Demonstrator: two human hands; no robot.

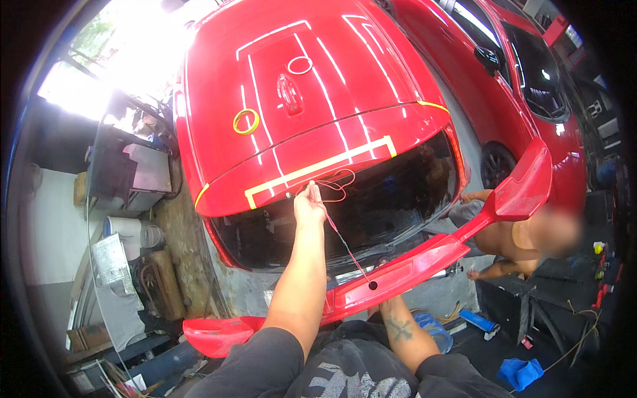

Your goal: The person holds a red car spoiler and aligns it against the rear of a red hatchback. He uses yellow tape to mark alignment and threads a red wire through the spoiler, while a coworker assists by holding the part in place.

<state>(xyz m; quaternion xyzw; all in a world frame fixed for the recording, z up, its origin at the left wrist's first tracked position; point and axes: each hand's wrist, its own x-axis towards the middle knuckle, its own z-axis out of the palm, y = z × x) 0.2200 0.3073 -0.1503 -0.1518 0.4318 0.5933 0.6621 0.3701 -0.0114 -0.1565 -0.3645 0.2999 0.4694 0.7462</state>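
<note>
A long red car spoiler (pixel 418 264) lies across in front of me, between my body and the rear window (pixel 352 205) of a red car. A thin red and black wire (pixel 348 249) comes out of a round hole in the spoiler. My left hand (pixel 310 201) reaches over the window, fingers closed on this wire near the roof's rear edge. The wire's loose end loops to the right of the fingers. My right hand (pixel 386 304) grips the spoiler from below, with most of its fingers hidden behind it. Yellow masking tape (pixel 318 171) marks the roof's rear edge.
A yellow tape roll (pixel 245 121) and a pale ring (pixel 300 65) lie on the roof, beside a red antenna fin (pixel 289 95). A co-worker (pixel 507 235) crouches at the right near the spoiler's end. Another red car (pixel 458 86) stands alongside. Stacked clutter (pixel 142 169) lines the left.
</note>
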